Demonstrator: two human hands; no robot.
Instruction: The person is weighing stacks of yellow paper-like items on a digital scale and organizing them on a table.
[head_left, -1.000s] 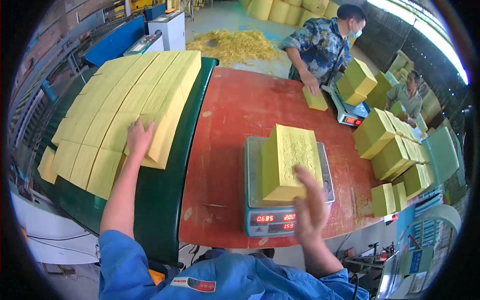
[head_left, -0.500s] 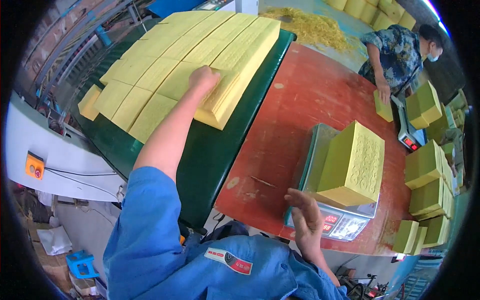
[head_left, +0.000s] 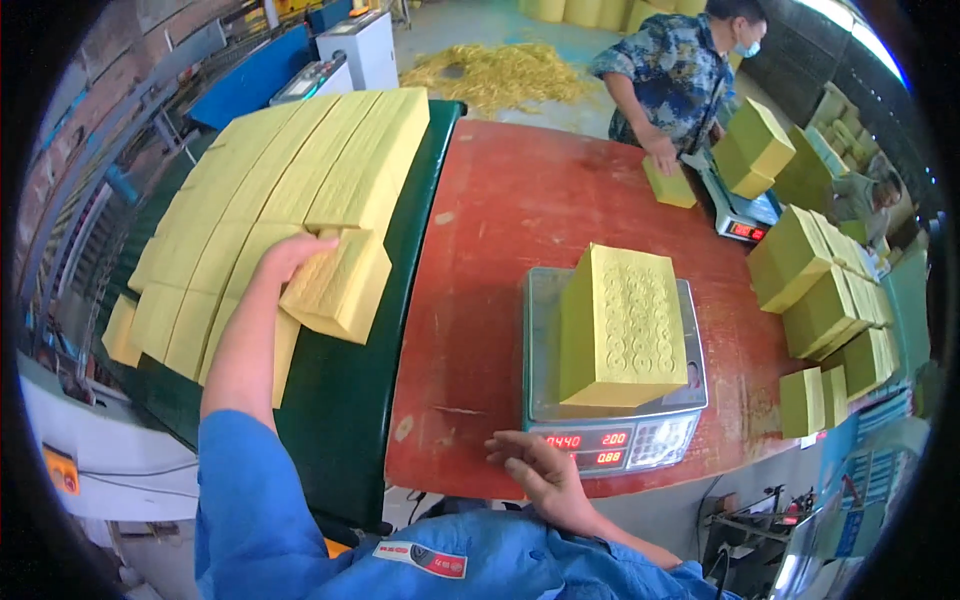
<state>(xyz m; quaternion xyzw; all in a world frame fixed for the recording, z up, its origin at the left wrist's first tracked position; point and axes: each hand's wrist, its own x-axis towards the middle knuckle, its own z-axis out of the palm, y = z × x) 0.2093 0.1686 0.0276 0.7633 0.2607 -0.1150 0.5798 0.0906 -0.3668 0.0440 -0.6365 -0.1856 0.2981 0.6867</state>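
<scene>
My left hand is closed over the near end of a stack of embossed yellow paper. This stack sits tilted out from the rows of yellow paper blocks on the green table. Fingers spread, my right hand hovers empty by the front of a digital scale, over the red table's near edge. A thick yellow paper stack with a swirl pattern stands on the scale pan. Red digits glow on the scale's front panel.
Across the red table, a co-worker touches a small yellow block beside another scale. Several yellow stacks line the right side. Yellow scraps are heaped on the floor beyond.
The stack under my left hand has swung out of its row toward me. My right hand stays open near the scale. The whole view has shifted.
</scene>
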